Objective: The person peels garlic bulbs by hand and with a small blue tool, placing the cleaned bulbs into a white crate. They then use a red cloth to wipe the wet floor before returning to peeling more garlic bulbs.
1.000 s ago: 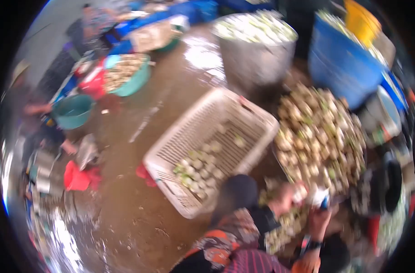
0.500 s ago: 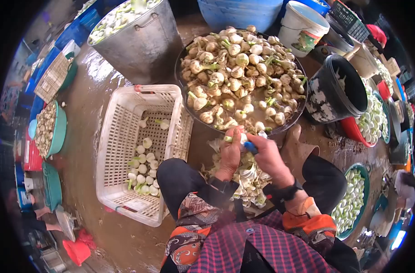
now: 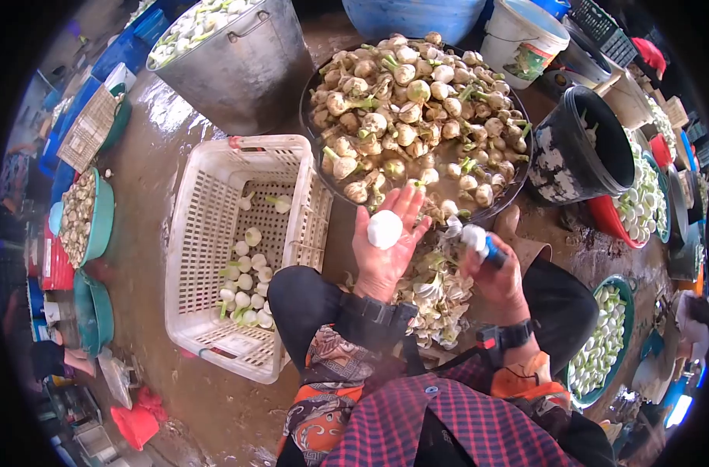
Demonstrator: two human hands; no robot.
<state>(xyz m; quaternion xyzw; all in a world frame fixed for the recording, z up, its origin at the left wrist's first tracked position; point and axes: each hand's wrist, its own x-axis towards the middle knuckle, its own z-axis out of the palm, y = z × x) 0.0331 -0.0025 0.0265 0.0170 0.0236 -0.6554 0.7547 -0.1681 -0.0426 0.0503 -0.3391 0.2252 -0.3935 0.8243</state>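
Note:
My left hand (image 3: 385, 253) is open, palm up, fingers spread. On it lies a peeled white garlic bulb (image 3: 385, 229). My right hand (image 3: 500, 280) is closed around a blue-handled knife (image 3: 495, 251), blurred, with something white (image 3: 473, 237) by its upper end and no clear view of the blade. Beneath and between the hands is a heap of garlic peelings (image 3: 434, 300). Just beyond my left fingertips stands a wide dark basin (image 3: 314, 128) piled with unpeeled garlic bulbs (image 3: 416, 109). A white plastic crate (image 3: 185, 233) to the left holds several trimmed bulbs (image 3: 249, 284).
A large metal bucket (image 3: 249, 74) full of garlic stands behind the crate. Right of the basin are a black bucket (image 3: 560, 152) and a white bucket (image 3: 518, 47). A green-rimmed tub (image 3: 626, 335) of trimmed garlic sits by my right knee. The floor (image 3: 164, 335) is wet and muddy.
The hands were together over the garlic bulb; now they are apart. My left hand has turned palm up and opened, and my right hand has moved right with the knife.

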